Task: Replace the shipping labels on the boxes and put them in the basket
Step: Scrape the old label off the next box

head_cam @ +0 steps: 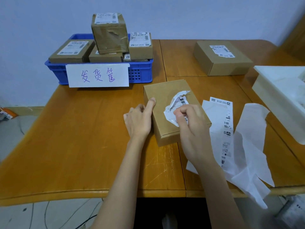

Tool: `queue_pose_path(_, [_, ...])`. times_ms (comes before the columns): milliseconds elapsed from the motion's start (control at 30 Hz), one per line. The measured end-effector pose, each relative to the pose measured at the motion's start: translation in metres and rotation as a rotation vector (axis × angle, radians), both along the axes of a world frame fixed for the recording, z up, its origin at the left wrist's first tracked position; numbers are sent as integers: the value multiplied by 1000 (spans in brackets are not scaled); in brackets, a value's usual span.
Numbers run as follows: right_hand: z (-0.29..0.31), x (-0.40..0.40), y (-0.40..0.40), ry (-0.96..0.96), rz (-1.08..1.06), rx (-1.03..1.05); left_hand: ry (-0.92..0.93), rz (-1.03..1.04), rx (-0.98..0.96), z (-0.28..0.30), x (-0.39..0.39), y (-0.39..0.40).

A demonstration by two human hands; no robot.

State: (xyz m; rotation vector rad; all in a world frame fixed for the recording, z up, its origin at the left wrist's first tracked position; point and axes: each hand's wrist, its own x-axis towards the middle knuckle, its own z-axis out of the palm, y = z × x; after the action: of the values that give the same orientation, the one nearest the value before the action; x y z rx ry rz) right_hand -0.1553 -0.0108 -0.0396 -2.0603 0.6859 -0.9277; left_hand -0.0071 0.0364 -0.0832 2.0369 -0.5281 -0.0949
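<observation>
A brown cardboard box (166,96) lies in the middle of the wooden table. Its old shipping label (177,100) is crumpled and partly peeled up from the top. My right hand (189,119) pinches the near part of that label. My left hand (140,116) holds the box's left edge, with the thumb on top. To the right of the box lies a strip of new labels (222,113) with loose white backing paper (249,146). A blue basket (140,73) at the back left holds several labelled boxes.
Another labelled box (221,57) sits at the back right of the table. A white plastic tray (277,96) stands at the right edge. A white paper sign (97,75) with handwriting is taped to the basket's front. A blue wall runs behind.
</observation>
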Motion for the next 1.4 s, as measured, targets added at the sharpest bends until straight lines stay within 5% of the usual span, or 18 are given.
queue_pose_path(233, [-9, 3, -5, 31, -18, -184, 2, -3, -12, 0, 0, 0])
queue_pose_path(700, [5, 2, 0, -42, -4, 76, -16, 3, 6, 0, -1, -1])
queue_pose_path(867, [0, 10, -3, 97, -117, -251, -15, 4, 8, -1, -1, 1])
queue_pose_path(1400, [1, 9, -7, 43, -41, -75, 10, 42, -7, 0, -2, -2])
